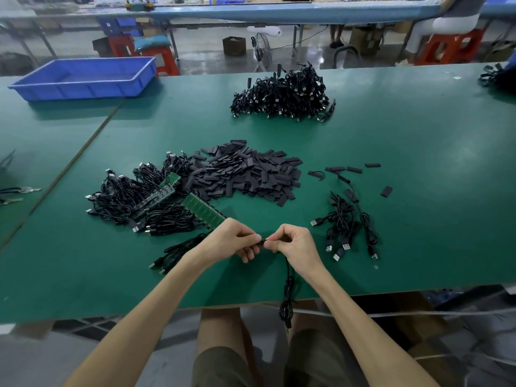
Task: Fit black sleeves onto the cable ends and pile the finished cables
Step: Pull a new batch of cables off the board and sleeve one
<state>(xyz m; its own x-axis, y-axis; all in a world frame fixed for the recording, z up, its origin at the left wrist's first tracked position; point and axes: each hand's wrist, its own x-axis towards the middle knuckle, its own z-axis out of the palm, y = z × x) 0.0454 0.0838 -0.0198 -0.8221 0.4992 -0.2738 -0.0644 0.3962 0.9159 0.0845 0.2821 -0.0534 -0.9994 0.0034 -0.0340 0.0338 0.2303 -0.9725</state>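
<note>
Fingers (250, 238) of the left hand (233, 243) are curled, with thumb and forefinger pinching the black cable end (262, 242) at lower centre of the frame. The right hand (297, 244) meets it tip to tip, its fingers also curled and pinching the same cable (287, 294) just beside the left thumb. The thumbs hide whether a sleeve already sits on that end. From the right hand the cable drops over the near edge of the green table (418, 141) and hangs in a loose coil above the person's lap.

Above the hands, at mid frame, spreads a heap of flat black sleeves (245, 174). Touching its left side is a tangle of cables (122, 196) with green circuit board strips (203, 212) among them. Right of the hands lies a small bunch of cables (346, 224), with a few loose sleeves (354, 169) above it. A big pile of cables (284, 93) sits at upper centre, well apart, and a blue tray (83, 76) at upper left
</note>
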